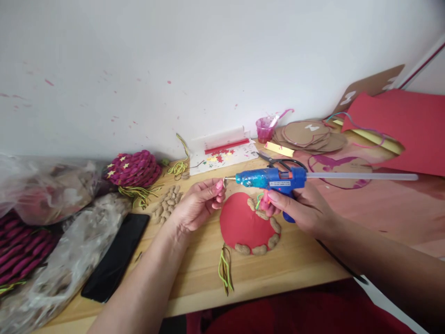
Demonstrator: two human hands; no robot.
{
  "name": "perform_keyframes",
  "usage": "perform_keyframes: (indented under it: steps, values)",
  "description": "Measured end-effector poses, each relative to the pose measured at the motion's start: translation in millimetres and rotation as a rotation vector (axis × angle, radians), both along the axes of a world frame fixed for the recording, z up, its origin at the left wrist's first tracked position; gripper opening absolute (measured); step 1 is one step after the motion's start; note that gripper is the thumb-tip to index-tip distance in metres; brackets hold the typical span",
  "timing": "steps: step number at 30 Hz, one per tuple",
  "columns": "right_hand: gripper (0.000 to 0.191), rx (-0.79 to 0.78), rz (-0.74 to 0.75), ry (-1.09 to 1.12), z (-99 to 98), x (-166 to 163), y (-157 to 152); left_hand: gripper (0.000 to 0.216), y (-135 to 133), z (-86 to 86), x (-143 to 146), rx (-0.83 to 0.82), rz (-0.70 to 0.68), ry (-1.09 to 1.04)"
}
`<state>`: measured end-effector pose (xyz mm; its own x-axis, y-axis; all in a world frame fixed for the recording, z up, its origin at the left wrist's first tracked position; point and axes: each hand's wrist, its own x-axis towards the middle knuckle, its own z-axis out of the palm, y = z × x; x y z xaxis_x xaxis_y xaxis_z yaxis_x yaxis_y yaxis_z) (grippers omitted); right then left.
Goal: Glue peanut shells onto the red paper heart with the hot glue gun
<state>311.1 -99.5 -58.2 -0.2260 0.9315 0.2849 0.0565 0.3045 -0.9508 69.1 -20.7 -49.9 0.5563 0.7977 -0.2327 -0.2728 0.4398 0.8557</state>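
Observation:
My right hand grips a blue hot glue gun, held level with its nozzle pointing left. A long clear glue stick juts from its rear. At the nozzle tip, the fingers of my left hand pinch a peanut, mostly hidden by the fingertips. Below both hands lies a red disc with several peanuts along its right and lower edge. A yellow-green and dark yarn tassel hangs off its lower left edge onto the table. Left of my left hand is a pile of loose peanuts.
A black phone and plastic bags lie left, near a purple woven piece. Behind are star cutouts on paper, scissors, a pink cup, cardboard discs and red sheets. The gun's cord trails right.

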Motion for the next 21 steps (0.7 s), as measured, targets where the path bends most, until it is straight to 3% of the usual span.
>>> perform_keyframes:
  steps: [21]
  values:
    - [0.029,-0.018,-0.008,0.012,2.5,-1.8,1.0,0.028,-0.4,1.2,1.4,-0.016,0.0,-0.008]
